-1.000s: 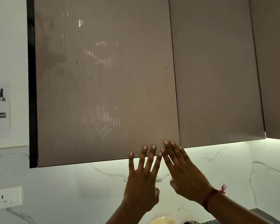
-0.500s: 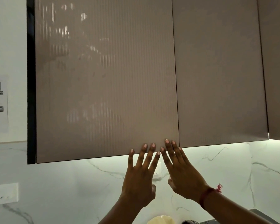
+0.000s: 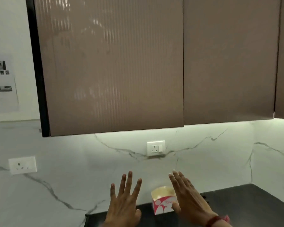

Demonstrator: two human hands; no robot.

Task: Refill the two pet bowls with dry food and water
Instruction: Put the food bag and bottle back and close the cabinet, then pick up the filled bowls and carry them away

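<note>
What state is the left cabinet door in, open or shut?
Shut: the left cabinet door lies flush with the neighbour door, a thin seam between, no inside showing.

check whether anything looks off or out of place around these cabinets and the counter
Nothing stands out. Both cabinet doors look shut, with even edges. The red-and-white carton stands upright on the dark counter, with no spill visible around it. The left hand and right hand are open and hold nothing.
</note>
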